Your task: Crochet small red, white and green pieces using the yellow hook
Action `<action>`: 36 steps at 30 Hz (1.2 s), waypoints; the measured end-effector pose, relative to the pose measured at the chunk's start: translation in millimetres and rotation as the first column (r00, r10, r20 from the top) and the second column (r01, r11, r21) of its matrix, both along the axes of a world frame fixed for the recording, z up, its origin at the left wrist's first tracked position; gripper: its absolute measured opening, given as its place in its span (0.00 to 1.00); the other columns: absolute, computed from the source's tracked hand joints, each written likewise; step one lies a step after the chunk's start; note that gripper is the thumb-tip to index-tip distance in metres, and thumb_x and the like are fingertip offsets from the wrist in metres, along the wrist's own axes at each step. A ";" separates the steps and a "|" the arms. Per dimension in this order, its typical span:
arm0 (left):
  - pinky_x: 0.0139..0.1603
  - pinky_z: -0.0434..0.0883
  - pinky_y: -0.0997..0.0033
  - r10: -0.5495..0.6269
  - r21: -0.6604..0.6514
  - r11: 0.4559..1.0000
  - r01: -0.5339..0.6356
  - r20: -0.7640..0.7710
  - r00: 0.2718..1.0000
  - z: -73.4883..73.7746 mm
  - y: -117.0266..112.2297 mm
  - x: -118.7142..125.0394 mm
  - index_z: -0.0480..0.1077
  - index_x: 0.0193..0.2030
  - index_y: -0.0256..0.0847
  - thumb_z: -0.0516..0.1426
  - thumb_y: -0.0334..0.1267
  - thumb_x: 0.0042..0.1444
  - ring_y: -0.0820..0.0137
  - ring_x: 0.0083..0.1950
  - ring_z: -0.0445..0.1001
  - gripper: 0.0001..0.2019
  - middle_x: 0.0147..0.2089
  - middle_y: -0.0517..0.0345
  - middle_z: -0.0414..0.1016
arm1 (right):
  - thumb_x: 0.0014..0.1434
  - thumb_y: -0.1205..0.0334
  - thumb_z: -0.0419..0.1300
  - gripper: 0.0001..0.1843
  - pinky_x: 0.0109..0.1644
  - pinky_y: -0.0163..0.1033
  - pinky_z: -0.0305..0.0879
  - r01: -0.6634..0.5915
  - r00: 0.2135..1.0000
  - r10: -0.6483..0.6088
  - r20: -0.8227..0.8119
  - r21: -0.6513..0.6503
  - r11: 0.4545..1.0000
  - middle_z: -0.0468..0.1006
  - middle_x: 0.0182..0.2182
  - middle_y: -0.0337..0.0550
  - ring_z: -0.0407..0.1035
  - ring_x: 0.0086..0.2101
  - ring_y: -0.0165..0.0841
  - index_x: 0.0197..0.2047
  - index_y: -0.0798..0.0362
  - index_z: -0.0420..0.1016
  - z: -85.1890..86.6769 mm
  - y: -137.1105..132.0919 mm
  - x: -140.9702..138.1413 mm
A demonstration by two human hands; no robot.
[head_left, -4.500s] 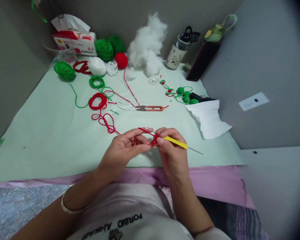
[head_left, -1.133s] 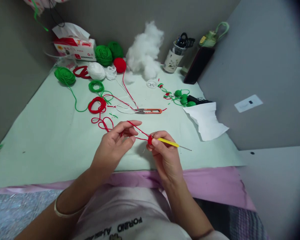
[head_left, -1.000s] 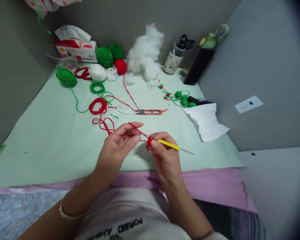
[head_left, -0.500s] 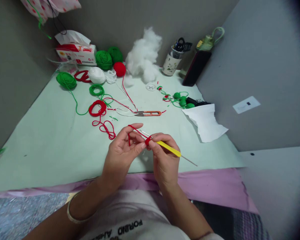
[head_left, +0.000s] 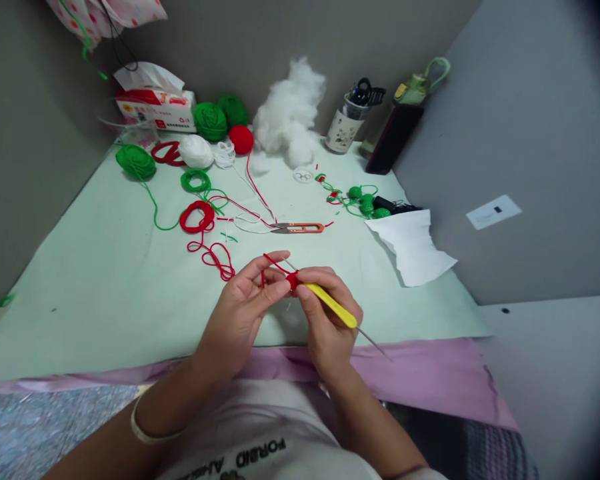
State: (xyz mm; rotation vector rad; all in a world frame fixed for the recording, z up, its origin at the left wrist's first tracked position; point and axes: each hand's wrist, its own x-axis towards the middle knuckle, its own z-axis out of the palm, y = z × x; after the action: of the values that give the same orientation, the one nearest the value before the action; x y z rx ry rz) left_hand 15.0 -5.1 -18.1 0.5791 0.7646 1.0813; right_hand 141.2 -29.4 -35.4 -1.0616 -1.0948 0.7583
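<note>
My left hand (head_left: 247,300) pinches a small red crochet piece (head_left: 292,281) between thumb and fingers. Red yarn (head_left: 275,263) runs over its raised index finger down to the piece. In my right hand (head_left: 333,313) is a crochet hook with a yellow handle (head_left: 337,307); its thin metal tip meets the red piece, and a metal shaft sticks out at the handle's other end. The two hands nearly touch above the table's front part. Beyond them lie orange thread snips (head_left: 300,228) and a coil of red yarn (head_left: 197,217).
Balls of yarn, such as a green one (head_left: 136,161), stand at the back left near a tissue pack (head_left: 157,110). White stuffing (head_left: 290,113) and a pen cup (head_left: 345,127) are at the back. White paper (head_left: 410,247) and small green crocheted balls (head_left: 367,203) lie at right.
The hook's handle has tilted more steeply, its rear end dropping toward me. My right hand has turned with it. The red piece stays pinched in my left hand.
</note>
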 end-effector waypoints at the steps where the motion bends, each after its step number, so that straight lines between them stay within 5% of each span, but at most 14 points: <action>1: 0.50 0.72 0.74 -0.011 -0.010 1.000 0.011 0.016 1.000 2.0 0.5 -0.7 0.81 0.54 0.43 0.72 0.34 0.56 0.74 0.40 0.75 0.18 0.34 0.64 0.76 | 0.67 0.62 0.67 0.06 0.43 0.43 0.73 -0.022 1.000 0.022 0.011 -0.001 1.000 0.84 0.38 0.41 0.78 0.39 0.36 0.45 0.43 0.85 -0.4 -0.6 1.9; 9: 0.50 0.71 0.70 -0.031 0.015 0.999 0.032 -0.036 0.999 6.2 -0.1 -3.4 0.80 0.55 0.43 0.71 0.34 0.54 0.70 0.40 0.75 0.21 0.34 0.63 0.76 | 0.70 0.58 0.64 0.07 0.40 0.43 0.73 -0.083 0.996 0.084 -0.015 0.048 0.995 0.83 0.36 0.41 0.76 0.35 0.35 0.44 0.42 0.87 0.6 5.2 12.6; 14: 0.49 0.70 0.73 0.029 0.051 0.998 -0.024 -0.098 0.995 0.7 -2.2 -1.2 0.78 0.59 0.44 0.70 0.34 0.57 0.72 0.41 0.73 0.22 0.35 0.64 0.75 | 0.68 0.67 0.65 0.14 0.52 0.50 0.75 -0.003 0.913 -0.062 0.402 0.160 0.987 0.86 0.45 0.46 0.79 0.46 0.41 0.50 0.38 0.87 -3.6 1.8 13.1; 16: 0.50 0.71 0.73 0.007 0.007 1.000 -0.007 -0.055 0.998 0.4 -2.5 -0.5 0.78 0.59 0.43 0.69 0.33 0.58 0.72 0.41 0.74 0.21 0.36 0.63 0.77 | 0.67 0.69 0.66 0.19 0.52 0.51 0.76 0.023 0.895 -0.118 0.430 0.219 0.976 0.86 0.50 0.45 0.79 0.47 0.41 0.53 0.34 0.86 -6.5 -1.0 11.0; 21: 0.53 0.73 0.71 -0.090 -0.095 0.991 0.096 0.066 0.994 3.1 0.2 -4.6 0.80 0.58 0.42 0.68 0.33 0.59 0.71 0.44 0.77 0.20 0.41 0.59 0.81 | 0.69 0.65 0.66 0.12 0.50 0.47 0.77 -0.047 0.994 0.036 0.106 0.099 0.994 0.88 0.44 0.42 0.81 0.46 0.39 0.48 0.37 0.88 -2.6 -0.6 11.0; 27: 0.58 0.72 0.66 -0.152 -0.098 0.983 0.155 0.043 0.988 5.4 2.4 -13.3 0.81 0.58 0.43 0.67 0.34 0.60 0.67 0.46 0.80 0.19 0.41 0.56 0.84 | 0.71 0.54 0.63 0.09 0.40 0.41 0.76 -0.290 0.928 0.271 -0.255 -0.043 0.956 0.86 0.38 0.42 0.77 0.32 0.32 0.42 0.47 0.84 6.6 5.3 21.5; 32: 0.51 0.71 0.70 -0.091 -0.028 0.996 0.089 -0.072 0.993 5.8 2.2 -15.5 0.82 0.57 0.44 0.69 0.36 0.58 0.70 0.40 0.75 0.19 0.34 0.62 0.77 | 0.75 0.61 0.56 0.10 0.43 0.42 0.78 -0.238 0.969 0.232 0.089 0.057 0.970 0.85 0.41 0.43 0.79 0.37 0.34 0.46 0.47 0.81 12.6 -0.2 26.6; 36: 0.46 0.69 0.74 0.003 0.057 0.998 0.007 -0.168 0.986 2.5 -0.7 -12.6 0.81 0.57 0.43 0.69 0.35 0.59 0.73 0.39 0.72 0.19 0.34 0.63 0.75 | 0.74 0.68 0.56 0.11 0.47 0.43 0.80 -0.235 0.816 0.032 0.577 0.282 0.930 0.86 0.43 0.47 0.81 0.44 0.37 0.53 0.50 0.78 12.4 -5.3 28.1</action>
State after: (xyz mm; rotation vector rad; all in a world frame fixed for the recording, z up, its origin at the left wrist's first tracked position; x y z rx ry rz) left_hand 2.4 -5.9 -15.6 0.7268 0.8809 1.0645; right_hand 169.3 -34.7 -23.0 -0.9298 -1.7615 0.3323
